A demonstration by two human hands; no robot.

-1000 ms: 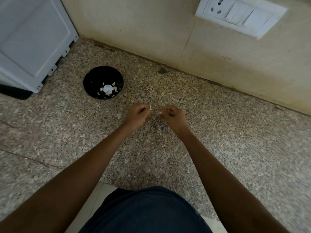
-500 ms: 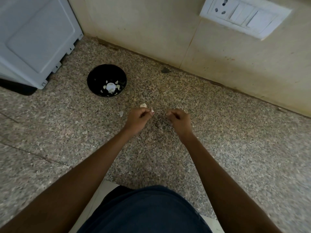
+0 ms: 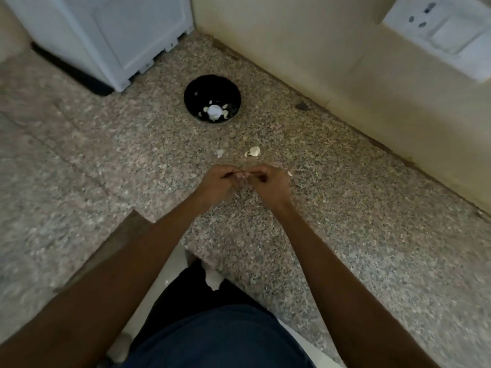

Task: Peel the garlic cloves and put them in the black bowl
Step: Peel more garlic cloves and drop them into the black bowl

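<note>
Over the speckled counter [image 3: 345,235], two hands meet with their fingertips together.

Both the left hand [image 3: 218,183] and the right hand [image 3: 268,183] have curled fingers, and they pinch something tiny between them; it is too small and blurry to say if it is a garlic clove. At 12 o'clock from the hands, well apart, sits the black bowl [image 3: 196,88] with white garlic pieces [image 3: 214,112] inside. Two white bits of peel [image 3: 253,151] lie on the counter between the bowl and the hands. At 10 o'clock stands a white box [image 3: 111,35]. At 2 o'clock a white switch plate [image 3: 446,35] is on the wall.
</note>
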